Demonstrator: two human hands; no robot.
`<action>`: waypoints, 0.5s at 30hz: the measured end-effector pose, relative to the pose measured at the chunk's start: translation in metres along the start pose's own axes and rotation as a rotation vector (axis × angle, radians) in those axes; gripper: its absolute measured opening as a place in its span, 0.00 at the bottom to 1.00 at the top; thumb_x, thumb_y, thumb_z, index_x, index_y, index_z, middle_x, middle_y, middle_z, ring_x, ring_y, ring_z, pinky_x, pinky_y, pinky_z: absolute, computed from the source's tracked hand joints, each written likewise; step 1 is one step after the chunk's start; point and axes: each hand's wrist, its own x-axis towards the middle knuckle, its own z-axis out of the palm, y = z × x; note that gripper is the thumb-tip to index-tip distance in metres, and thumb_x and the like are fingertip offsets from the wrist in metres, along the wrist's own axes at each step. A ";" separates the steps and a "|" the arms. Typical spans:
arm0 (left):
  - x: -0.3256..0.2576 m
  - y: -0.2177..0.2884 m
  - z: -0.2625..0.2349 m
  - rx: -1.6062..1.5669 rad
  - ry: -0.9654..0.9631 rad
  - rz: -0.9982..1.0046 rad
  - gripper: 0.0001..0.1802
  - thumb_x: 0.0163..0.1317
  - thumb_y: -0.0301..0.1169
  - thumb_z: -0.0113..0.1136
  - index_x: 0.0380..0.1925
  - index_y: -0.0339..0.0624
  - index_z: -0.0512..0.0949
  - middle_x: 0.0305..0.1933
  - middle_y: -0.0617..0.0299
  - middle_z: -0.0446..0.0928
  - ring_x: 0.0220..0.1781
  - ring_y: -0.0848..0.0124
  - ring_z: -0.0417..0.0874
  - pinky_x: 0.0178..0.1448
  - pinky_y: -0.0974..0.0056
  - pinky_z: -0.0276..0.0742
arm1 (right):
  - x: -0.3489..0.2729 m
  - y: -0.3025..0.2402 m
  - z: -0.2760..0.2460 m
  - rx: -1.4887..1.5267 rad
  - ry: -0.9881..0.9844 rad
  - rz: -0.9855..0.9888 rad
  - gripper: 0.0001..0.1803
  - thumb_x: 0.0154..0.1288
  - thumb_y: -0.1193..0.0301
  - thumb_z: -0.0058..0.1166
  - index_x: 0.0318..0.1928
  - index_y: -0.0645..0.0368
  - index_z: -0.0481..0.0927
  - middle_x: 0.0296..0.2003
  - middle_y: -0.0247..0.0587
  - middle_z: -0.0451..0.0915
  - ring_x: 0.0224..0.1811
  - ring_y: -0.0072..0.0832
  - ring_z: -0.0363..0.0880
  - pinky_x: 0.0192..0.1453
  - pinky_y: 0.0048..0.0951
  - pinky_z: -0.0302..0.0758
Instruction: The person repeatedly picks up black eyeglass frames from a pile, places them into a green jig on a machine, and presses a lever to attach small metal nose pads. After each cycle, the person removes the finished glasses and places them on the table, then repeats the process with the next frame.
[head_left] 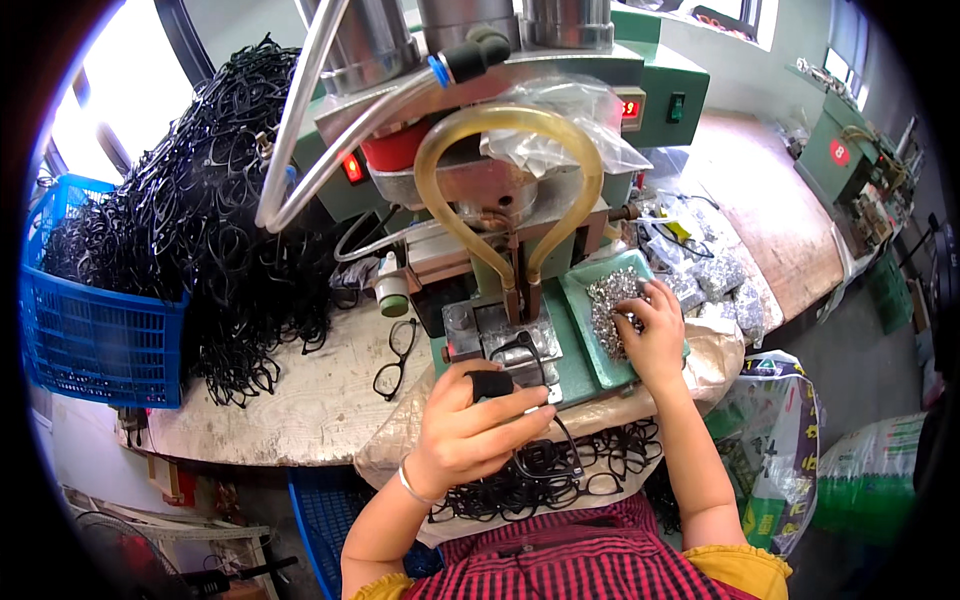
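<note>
My left hand is closed on a black eyeglass frame, held in front of the machine's metal fixture. One of its fingers wears a black wrap. Part of the frame hides behind my fingers, with one temple reaching over the fixture. My right hand reaches into a green tray of small shiny metal parts. Its fingertips are bent together among the parts; what they pinch is too small to make out. Over the fixture, two copper-coloured electrodes hang from a yellowish hose loop.
Many black frames heap over a blue basket at left. A single frame lies on the wooden table. More frames fill my lap cloth. Bagged metal parts sit at right. Clear tubes cross the machine.
</note>
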 end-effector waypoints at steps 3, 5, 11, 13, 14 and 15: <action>-0.002 -0.001 0.001 -0.019 0.016 -0.012 0.11 0.50 0.30 0.73 0.36 0.47 0.88 0.42 0.63 0.87 0.39 0.65 0.84 0.49 0.56 0.80 | 0.001 0.001 0.002 0.105 -0.001 0.023 0.11 0.54 0.70 0.67 0.40 0.51 0.87 0.57 0.53 0.78 0.66 0.50 0.71 0.67 0.47 0.70; -0.002 0.000 -0.001 -0.018 -0.011 -0.030 0.11 0.50 0.30 0.74 0.36 0.46 0.88 0.42 0.63 0.87 0.40 0.65 0.84 0.50 0.56 0.80 | 0.006 -0.014 -0.001 0.131 -0.025 -0.109 0.09 0.54 0.72 0.67 0.38 0.53 0.86 0.57 0.52 0.78 0.66 0.50 0.72 0.67 0.47 0.70; -0.016 0.014 0.007 0.068 0.017 -0.094 0.14 0.53 0.28 0.73 0.42 0.45 0.87 0.47 0.57 0.87 0.47 0.58 0.86 0.57 0.53 0.80 | 0.031 -0.010 0.021 -0.094 -0.037 -0.314 0.05 0.62 0.72 0.58 0.39 0.55 0.80 0.54 0.48 0.79 0.61 0.47 0.75 0.49 0.43 0.77; -0.038 0.030 -0.002 0.107 0.030 -0.169 0.18 0.54 0.25 0.69 0.47 0.42 0.84 0.53 0.52 0.85 0.53 0.52 0.86 0.63 0.49 0.78 | 0.029 -0.012 0.011 0.095 0.035 -0.136 0.04 0.65 0.73 0.56 0.38 0.56 0.82 0.47 0.47 0.81 0.54 0.45 0.79 0.49 0.41 0.77; -0.055 0.038 -0.014 0.214 0.069 -0.199 0.18 0.54 0.23 0.68 0.48 0.41 0.84 0.53 0.50 0.84 0.53 0.51 0.86 0.64 0.48 0.77 | 0.023 -0.014 0.004 0.192 0.055 -0.051 0.04 0.66 0.73 0.56 0.38 0.56 0.83 0.43 0.46 0.82 0.51 0.44 0.81 0.49 0.40 0.77; -0.072 0.043 -0.027 0.313 0.099 -0.232 0.19 0.54 0.22 0.66 0.48 0.41 0.83 0.53 0.49 0.84 0.53 0.51 0.86 0.64 0.47 0.77 | 0.016 -0.012 -0.008 0.342 0.065 0.105 0.06 0.68 0.74 0.55 0.39 0.57 0.85 0.40 0.43 0.83 0.46 0.38 0.81 0.49 0.36 0.77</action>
